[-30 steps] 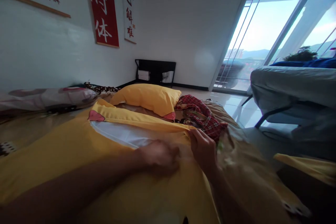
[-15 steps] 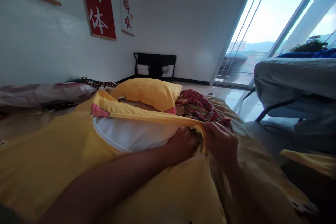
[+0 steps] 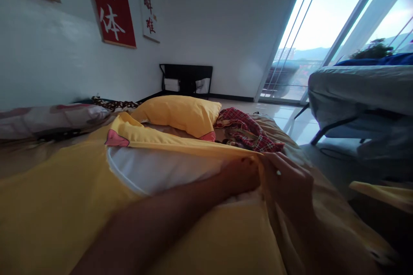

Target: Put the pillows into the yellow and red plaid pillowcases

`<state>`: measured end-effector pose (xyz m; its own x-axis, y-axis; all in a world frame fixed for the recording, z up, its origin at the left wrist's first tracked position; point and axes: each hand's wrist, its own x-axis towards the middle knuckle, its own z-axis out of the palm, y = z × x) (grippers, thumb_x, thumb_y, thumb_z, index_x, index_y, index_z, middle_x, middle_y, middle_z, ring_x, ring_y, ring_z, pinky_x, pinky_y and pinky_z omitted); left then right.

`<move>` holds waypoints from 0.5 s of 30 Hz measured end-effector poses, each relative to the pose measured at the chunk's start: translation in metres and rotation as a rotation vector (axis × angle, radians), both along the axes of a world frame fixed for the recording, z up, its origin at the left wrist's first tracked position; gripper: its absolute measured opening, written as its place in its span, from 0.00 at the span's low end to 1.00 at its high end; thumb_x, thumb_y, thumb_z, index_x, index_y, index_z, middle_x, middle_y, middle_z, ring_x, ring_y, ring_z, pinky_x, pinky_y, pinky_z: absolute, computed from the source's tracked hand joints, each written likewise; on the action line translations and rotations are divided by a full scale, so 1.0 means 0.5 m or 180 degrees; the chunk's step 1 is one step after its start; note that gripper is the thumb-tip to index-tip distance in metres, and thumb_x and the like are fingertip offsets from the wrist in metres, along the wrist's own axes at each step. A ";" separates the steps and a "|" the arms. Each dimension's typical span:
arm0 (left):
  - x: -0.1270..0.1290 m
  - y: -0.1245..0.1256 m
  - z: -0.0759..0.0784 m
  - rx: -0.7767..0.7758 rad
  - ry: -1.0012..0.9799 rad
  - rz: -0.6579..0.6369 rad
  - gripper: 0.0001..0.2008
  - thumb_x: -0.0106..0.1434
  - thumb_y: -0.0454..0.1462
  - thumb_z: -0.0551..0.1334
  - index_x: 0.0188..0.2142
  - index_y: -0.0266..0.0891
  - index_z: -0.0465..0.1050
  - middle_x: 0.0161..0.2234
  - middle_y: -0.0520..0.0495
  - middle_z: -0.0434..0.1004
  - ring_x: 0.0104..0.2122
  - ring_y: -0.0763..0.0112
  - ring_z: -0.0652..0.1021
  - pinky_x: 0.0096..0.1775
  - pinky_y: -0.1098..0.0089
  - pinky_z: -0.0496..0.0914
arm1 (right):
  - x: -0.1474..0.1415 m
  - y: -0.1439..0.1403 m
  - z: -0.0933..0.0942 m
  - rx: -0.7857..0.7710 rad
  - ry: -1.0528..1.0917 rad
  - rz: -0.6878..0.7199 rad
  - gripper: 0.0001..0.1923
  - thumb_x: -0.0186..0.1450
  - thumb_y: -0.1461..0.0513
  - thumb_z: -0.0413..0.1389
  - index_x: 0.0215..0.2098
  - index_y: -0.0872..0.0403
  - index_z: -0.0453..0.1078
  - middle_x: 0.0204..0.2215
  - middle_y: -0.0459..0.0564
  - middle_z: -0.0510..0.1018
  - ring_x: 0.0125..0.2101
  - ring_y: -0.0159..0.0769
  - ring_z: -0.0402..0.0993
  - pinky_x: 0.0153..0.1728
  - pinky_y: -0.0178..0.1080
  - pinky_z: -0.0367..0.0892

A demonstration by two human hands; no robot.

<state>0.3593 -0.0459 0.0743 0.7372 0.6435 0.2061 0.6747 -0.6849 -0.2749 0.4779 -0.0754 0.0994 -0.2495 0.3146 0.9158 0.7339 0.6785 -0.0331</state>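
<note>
I see the bed (image 3: 309, 172) carrying a yellow pillowcase (image 3: 64, 197) with white pillow (image 3: 155, 169) inside. Beyond that pillowcase lies a yellow pillow (image 3: 177, 114); right of it, red plaid cloth (image 3: 245, 131); left, a pink-patterned pillow (image 3: 48, 118).

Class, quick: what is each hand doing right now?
Left hand: pushed into the yellow pillowcase, against the white pillow; grip cannot be told.
Right hand: closed on the pillowcase edge.

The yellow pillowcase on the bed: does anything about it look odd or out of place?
The yellow pillowcase gapes open, the white pillow only partly inside. The left hand and right hand grip its corner. A red plaid cloth lies crumpled beside the yellow pillow.
</note>
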 end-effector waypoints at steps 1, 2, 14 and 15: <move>-0.005 -0.004 -0.015 0.0213 -0.0127 -0.0027 0.18 0.70 0.33 0.46 0.52 0.31 0.69 0.52 0.35 0.72 0.51 0.62 0.73 0.51 0.63 0.69 | 0.000 0.000 0.001 0.0007 -0.0040 0.0010 0.13 0.69 0.61 0.51 0.28 0.54 0.71 0.22 0.43 0.74 0.22 0.26 0.69 0.27 0.30 0.60; -0.010 -0.006 -0.028 0.0391 -0.0250 -0.0066 0.18 0.70 0.33 0.46 0.52 0.30 0.69 0.52 0.34 0.72 0.52 0.61 0.72 0.51 0.62 0.69 | 0.000 0.000 0.003 0.0007 -0.0076 0.0014 0.13 0.69 0.61 0.51 0.27 0.54 0.70 0.21 0.43 0.73 0.22 0.26 0.69 0.26 0.30 0.60; -0.007 0.024 -0.060 -0.0206 -0.1115 0.1414 0.19 0.67 0.35 0.53 0.54 0.25 0.66 0.51 0.29 0.72 0.55 0.51 0.71 0.56 0.53 0.64 | -0.006 0.001 0.006 -0.0055 -0.0141 0.0012 0.13 0.69 0.60 0.52 0.28 0.54 0.71 0.23 0.43 0.76 0.21 0.25 0.70 0.26 0.29 0.60; -0.008 0.024 -0.060 -0.0177 -0.1147 0.1482 0.19 0.68 0.35 0.52 0.55 0.24 0.65 0.52 0.28 0.71 0.55 0.51 0.71 0.57 0.52 0.64 | -0.005 0.001 0.006 -0.0064 -0.0140 0.0015 0.13 0.69 0.60 0.52 0.28 0.54 0.71 0.23 0.43 0.75 0.21 0.25 0.69 0.25 0.29 0.60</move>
<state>0.3554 -0.0338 0.0444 0.2644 0.8995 0.3478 0.9520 -0.3012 0.0552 0.4754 -0.0748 0.1024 -0.2910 0.3317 0.8974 0.7318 0.6813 -0.0145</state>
